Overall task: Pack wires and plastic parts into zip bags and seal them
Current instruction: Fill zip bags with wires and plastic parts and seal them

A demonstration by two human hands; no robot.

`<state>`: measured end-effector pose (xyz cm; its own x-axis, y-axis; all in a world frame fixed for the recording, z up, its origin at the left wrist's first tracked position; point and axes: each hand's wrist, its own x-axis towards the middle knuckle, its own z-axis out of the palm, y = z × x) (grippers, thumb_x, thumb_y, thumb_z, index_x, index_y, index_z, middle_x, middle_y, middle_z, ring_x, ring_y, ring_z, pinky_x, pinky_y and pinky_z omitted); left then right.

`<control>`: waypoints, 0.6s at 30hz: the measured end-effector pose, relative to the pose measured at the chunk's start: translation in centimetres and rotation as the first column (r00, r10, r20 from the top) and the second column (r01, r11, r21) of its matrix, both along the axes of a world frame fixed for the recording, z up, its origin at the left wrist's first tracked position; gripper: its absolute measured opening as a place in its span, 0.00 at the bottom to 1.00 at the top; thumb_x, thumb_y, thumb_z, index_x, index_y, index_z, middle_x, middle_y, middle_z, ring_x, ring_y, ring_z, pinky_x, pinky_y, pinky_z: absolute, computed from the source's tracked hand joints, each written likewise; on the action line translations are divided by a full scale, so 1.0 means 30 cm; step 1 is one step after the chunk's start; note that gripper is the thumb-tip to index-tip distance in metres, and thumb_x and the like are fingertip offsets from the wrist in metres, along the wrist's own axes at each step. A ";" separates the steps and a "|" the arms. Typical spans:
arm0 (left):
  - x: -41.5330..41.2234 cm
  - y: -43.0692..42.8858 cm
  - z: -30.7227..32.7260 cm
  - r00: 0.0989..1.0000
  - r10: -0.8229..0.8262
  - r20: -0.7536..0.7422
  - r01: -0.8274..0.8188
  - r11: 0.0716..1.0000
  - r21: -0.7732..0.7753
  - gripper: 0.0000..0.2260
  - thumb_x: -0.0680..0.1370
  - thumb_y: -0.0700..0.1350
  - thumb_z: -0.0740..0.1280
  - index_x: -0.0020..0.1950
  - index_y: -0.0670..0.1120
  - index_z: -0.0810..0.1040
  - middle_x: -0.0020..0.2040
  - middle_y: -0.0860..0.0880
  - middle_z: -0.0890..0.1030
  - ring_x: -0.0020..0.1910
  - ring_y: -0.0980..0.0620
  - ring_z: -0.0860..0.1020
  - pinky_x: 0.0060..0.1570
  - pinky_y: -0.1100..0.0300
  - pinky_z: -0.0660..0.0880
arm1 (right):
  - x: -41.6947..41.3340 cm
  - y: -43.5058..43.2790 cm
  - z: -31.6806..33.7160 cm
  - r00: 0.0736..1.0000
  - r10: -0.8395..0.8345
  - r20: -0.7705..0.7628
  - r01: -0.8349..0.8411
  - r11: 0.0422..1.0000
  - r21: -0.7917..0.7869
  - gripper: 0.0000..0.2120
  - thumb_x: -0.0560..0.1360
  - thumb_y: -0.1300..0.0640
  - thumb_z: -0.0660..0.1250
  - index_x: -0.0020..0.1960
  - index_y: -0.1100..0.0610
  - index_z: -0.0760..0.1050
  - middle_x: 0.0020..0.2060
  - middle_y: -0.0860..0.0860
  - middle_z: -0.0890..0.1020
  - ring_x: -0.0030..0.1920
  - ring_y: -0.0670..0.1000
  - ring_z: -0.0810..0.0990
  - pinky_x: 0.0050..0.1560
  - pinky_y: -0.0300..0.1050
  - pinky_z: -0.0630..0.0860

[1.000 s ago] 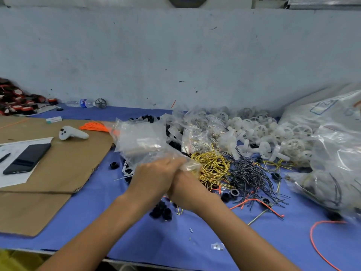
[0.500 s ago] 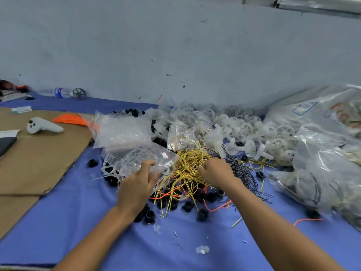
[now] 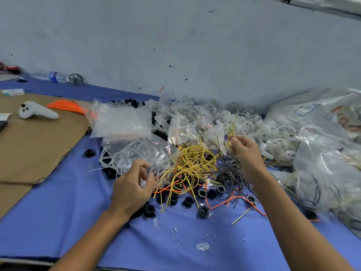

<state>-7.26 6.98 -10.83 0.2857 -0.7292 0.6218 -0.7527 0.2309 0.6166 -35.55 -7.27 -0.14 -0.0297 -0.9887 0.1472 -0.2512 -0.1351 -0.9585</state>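
Now the right hand (image 3: 244,151) has risen from the yellow wire pile (image 3: 195,161), pinching a few strands (image 3: 231,133) above it; the left hand (image 3: 132,184) curls at the clear bag (image 3: 144,153), grip unclear; bagging likely follows.

Even, soft light – faint shadows; wide-angle bend at edges – right side blurred.
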 end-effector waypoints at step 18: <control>0.003 -0.036 -0.032 0.998 0.036 0.052 -0.033 0.997 -0.071 0.07 0.82 0.58 0.60 0.54 0.57 0.71 0.44 0.62 0.74 0.40 0.63 0.75 0.40 0.65 0.71 | 0.377 0.441 -0.206 0.864 0.175 0.471 -0.400 0.806 0.435 0.03 0.79 0.67 0.63 0.46 0.62 0.72 0.36 0.59 0.79 0.35 0.56 0.81 0.38 0.46 0.82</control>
<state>-7.17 5.89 -11.78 0.2750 -0.6738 0.6858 -0.7924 0.2451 0.5586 -24.22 5.97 -6.34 0.3253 -0.8857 -0.3313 0.1284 0.3885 -0.9125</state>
